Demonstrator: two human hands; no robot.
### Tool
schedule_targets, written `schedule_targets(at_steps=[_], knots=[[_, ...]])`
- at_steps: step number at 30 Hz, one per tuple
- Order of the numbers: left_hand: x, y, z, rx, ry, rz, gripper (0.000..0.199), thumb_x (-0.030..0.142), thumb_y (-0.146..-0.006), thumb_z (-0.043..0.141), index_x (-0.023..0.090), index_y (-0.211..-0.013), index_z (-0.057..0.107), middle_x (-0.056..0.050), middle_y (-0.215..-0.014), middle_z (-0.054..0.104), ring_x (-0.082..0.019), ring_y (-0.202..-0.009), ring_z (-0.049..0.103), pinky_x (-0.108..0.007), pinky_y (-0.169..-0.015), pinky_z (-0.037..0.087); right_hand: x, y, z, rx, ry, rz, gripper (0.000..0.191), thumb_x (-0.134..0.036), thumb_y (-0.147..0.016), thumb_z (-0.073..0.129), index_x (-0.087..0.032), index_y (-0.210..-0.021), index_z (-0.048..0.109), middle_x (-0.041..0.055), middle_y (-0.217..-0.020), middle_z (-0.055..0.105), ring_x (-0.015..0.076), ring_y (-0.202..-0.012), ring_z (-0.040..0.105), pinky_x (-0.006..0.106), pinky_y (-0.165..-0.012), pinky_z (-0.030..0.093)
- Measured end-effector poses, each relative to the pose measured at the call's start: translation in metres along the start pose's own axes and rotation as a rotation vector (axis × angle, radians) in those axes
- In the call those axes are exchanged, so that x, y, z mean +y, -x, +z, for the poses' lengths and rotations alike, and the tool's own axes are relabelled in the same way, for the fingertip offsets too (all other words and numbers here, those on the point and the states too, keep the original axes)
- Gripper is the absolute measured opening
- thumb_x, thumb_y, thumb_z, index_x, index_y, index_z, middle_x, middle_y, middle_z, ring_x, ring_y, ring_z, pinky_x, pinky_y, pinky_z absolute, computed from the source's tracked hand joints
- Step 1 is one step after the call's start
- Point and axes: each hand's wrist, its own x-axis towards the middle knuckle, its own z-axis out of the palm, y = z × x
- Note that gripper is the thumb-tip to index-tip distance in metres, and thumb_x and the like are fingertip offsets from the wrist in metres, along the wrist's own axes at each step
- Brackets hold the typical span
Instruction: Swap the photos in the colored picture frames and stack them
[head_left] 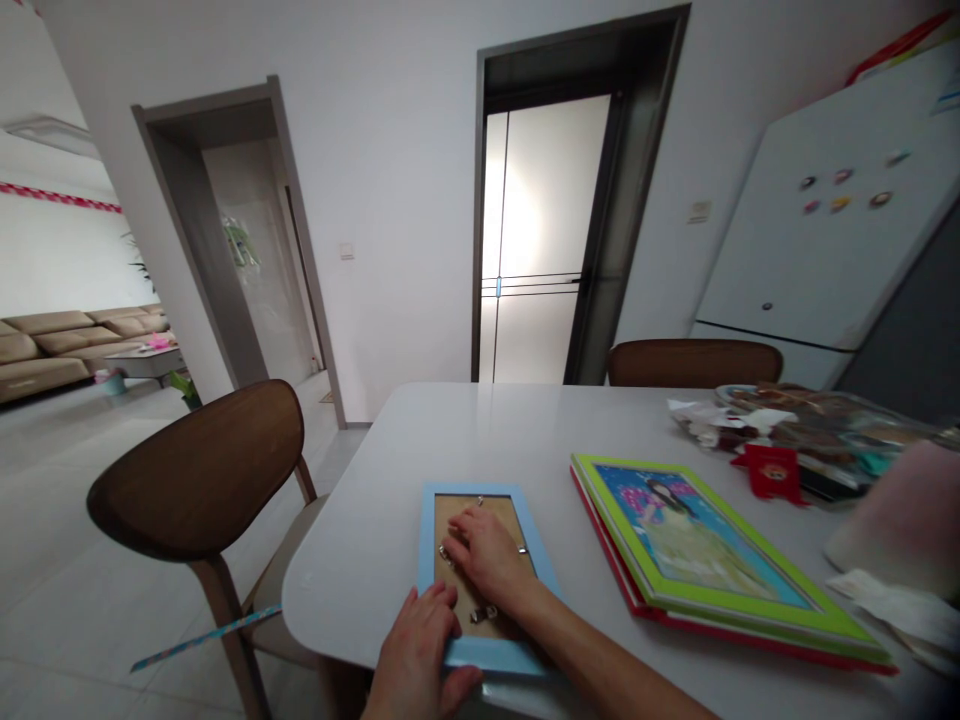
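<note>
A light blue frame [531, 520] lies on the white table with its brown backing board [499, 510] facing up. Small metal clips show at the board's edges, and a metal piece [484, 615] sits near its lower end. My left hand [424, 640] holds the frame's lower left corner, its thumb at the bottom edge and its fingers on the left side. Over the middle of the backing rests my right hand [487, 555], its fingers bent, with the fingertips near a clip on the left edge. Whether anything is under those fingertips is hidden.
Right of the blue frame, a green picture frame [645, 580] lies on a red one [615, 550]. Beyond are a red packet [772, 473], clutter and a pinkish object [900, 520]. Brown chairs [202, 470] stand at the left and far sides of the table [360, 500].
</note>
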Motion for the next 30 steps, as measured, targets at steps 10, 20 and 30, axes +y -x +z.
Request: schedule_targets(at_steps=[10, 20, 30], knots=[[-0.003, 0.001, 0.001, 0.047, 0.027, 0.031, 0.025, 0.025, -0.064, 0.061, 0.016, -0.087, 0.056, -0.013, -0.116, 0.053, -0.027, -0.113, 0.042, -0.048, -0.097, 0.027, 0.061, 0.022, -0.043, -0.100, 0.074, 0.047, 0.020, -0.010, -0.059, 0.049, -0.017, -0.070, 0.064, 0.0067, -0.087, 0.059, 0.0175, -0.083, 0.051, 0.024, -0.073, 0.036], [-0.001, 0.001, 0.000, 0.056, 0.035, 0.026, 0.026, 0.022, -0.063, 0.062, 0.016, -0.087, 0.054, -0.013, -0.112, 0.055, -0.027, -0.112, 0.042, -0.048, -0.097, 0.028, 0.046, 0.029, -0.042, -0.025, 0.121, 0.090, 0.025, -0.018, -0.073, 0.042, -0.016, -0.086, 0.063, 0.0099, -0.090, 0.058, 0.0205, -0.087, 0.048, 0.028, -0.075, 0.032], [-0.003, -0.001, 0.009, 0.130, 0.247, -0.001, 0.034, 0.013, -0.057, 0.061, 0.018, -0.090, 0.054, -0.012, -0.122, 0.047, -0.027, -0.115, 0.039, -0.046, -0.098, 0.025, 0.021, 0.052, -0.039, -0.098, -0.085, 0.082, 0.043, -0.020, -0.060, 0.052, -0.015, -0.102, 0.056, 0.0089, -0.096, 0.056, 0.0194, -0.090, 0.049, 0.027, -0.081, 0.035]])
